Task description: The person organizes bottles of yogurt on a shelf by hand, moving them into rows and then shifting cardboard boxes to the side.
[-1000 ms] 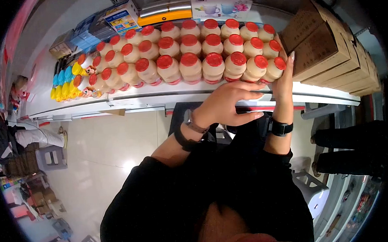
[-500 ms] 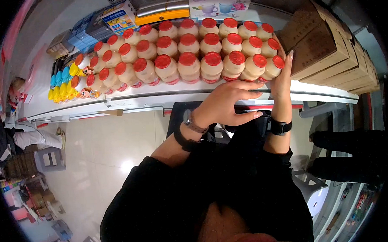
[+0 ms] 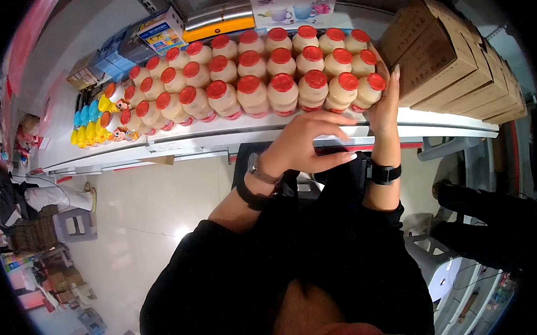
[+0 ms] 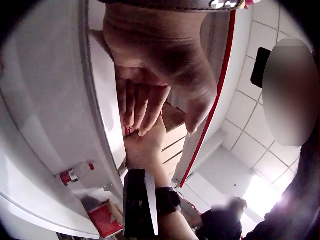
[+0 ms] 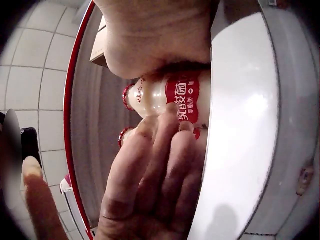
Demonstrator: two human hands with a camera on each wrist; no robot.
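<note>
Several rows of cream-coloured drink bottles (image 3: 255, 101) with red foil caps stand upright on a white shelf (image 3: 219, 135). My right hand (image 3: 385, 111) lies along the right end of the rows, fingers straight, palm side toward the last bottle. My left hand (image 3: 306, 143) is at the front edge, its fingers extended toward the lower part of the right-hand front bottles. From the right wrist, a bottle with a red label (image 5: 182, 97) shows beside the right palm, and the left fingertips (image 5: 172, 110) overlap its label.
Brown cardboard boxes (image 3: 456, 69) stand right of the right hand. Behind the bottles are a mug box (image 3: 294, 7) and a yellow-and-silver box (image 3: 217, 27). Yellow and blue bottles (image 3: 90, 124) fill the left end. Another person's dark-clothed legs (image 3: 480, 218) are at the right.
The head view has shifted slightly, so bottles and hands sit a little further left in it. Both hands keep nearly the same place against the bottles. The legs at the right have moved.
</note>
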